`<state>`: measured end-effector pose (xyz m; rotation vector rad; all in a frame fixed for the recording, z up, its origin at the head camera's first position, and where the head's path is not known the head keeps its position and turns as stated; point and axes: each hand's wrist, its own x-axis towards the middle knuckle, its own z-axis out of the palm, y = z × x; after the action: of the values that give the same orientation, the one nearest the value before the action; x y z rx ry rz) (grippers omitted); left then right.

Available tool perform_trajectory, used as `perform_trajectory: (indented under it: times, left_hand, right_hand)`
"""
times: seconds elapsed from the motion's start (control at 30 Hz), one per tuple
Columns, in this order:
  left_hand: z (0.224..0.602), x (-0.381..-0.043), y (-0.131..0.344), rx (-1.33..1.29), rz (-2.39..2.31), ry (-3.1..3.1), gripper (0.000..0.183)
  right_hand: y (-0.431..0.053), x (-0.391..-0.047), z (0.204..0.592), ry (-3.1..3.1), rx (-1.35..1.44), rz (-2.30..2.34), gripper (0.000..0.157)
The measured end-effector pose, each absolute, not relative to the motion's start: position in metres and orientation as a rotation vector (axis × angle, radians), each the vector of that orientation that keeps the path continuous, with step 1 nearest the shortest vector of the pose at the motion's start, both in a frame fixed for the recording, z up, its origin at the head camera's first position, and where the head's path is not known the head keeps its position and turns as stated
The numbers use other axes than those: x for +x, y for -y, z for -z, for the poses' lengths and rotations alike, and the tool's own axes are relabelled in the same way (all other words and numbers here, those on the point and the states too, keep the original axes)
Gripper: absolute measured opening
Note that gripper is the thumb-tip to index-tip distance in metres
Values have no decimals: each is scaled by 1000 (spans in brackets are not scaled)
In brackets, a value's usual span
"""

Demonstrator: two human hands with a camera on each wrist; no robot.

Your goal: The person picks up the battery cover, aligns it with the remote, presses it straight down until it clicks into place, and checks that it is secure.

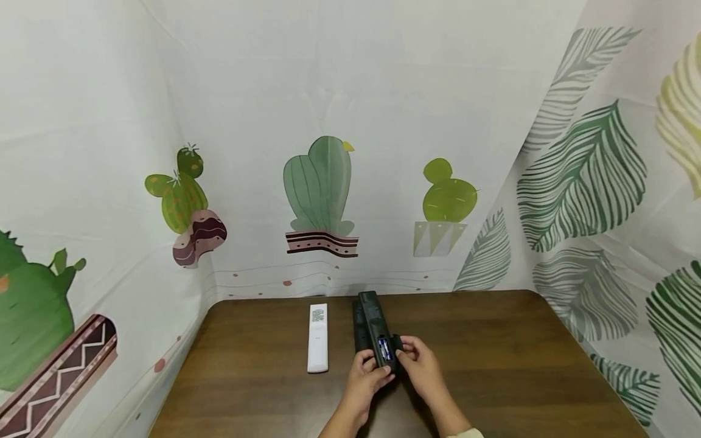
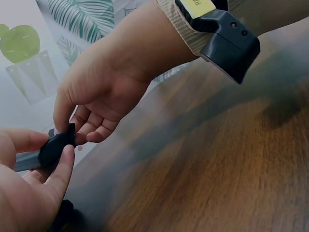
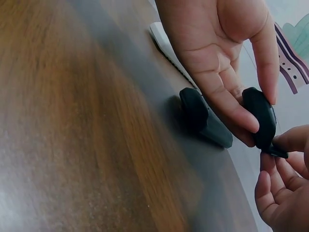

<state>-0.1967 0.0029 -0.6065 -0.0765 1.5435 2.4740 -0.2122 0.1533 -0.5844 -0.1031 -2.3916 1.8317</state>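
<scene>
In the head view my left hand (image 1: 366, 384) grips the lower end of a black remote control (image 1: 375, 316), its back turned up and its battery compartment uncovered. Blue batteries (image 1: 385, 349) lie inside that compartment. At the remote's right edge my right hand (image 1: 423, 370) pinches a small black battery cover (image 1: 397, 342) between thumb and fingers. The right wrist view shows the held remote (image 3: 260, 118) end-on, raised over the table, with the right fingertips at its lower edge. A second black remote (image 1: 359, 327) lies on the table just left of the held one, partly hidden by it.
A white remote (image 1: 317, 340) lies face down on the brown wooden table (image 1: 252, 365), left of the hands. Behind the table's far edge hangs a white cloth (image 1: 383, 109) printed with cacti and leaves.
</scene>
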Motion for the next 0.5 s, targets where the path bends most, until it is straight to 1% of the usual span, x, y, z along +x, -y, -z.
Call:
perform_trajectory:
  times: [0.1,0.17,0.3,0.4,0.5]
  left_hand:
    - [606,-196,0,-77,-2474,-1549,57]
    - [605,-196,2,-71,-2468,-1549,63]
    - [602,-197,6,-23,-2457,-1541,77]
    - [600,-197,9,7,-2458,-1521,79]
    - [598,-198,11,8,-2466,-1501,79]
  right_hand:
    - [-151,-213,584,2387,-93,-1847,31]
    - [-151,-213,584,2382,-83,-1850,32]
    - [-151,-214,583,2377,-73,-1871,42]
    - [-151,-214,582,2381,-74,-1890,50]
    - [-151,-214,581,2386,-76,-1894,53]
